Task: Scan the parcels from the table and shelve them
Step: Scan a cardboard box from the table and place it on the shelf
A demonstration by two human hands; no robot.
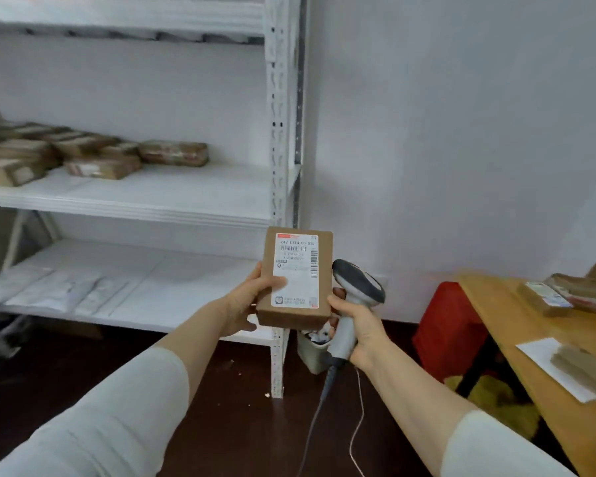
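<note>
Your left hand [245,302] grips the brown parcel [295,297] from its left side, thumb laid across the front and the other fingers hidden behind it. You hold the parcel upright in the air, low in the middle of the view, in front of the right-hand post of the white rack [278,132] and well clear of both rack and table. Its white label [296,270] faces you, with barcodes near the top and down the right edge. Your right hand [360,330] is wrapped around the pale handle of the scanner [358,285], just beside the parcel's right edge; the grey head sits level with the lower half of the label, and you cannot tell from here whether it touches the cardboard. The scanner's cable [315,407] hangs from the handle towards the dark floor [221,390]. On the rack's middle shelf [186,197] a cluster of brown parcels [97,156] lies flat towards the left, blurred. The lower shelf [193,270] carries white mailing bags [52,287] at its left end. The wooden table [496,311] stands at the right, with more brown parcels [578,292] at its far end and a white sheet [544,352] nearer you under a flat brown item [585,370]. A red stool [444,325] stands by the table's far corner, and a small bin [312,354] with crumpled paper sits on the floor by the rack's post.
</note>
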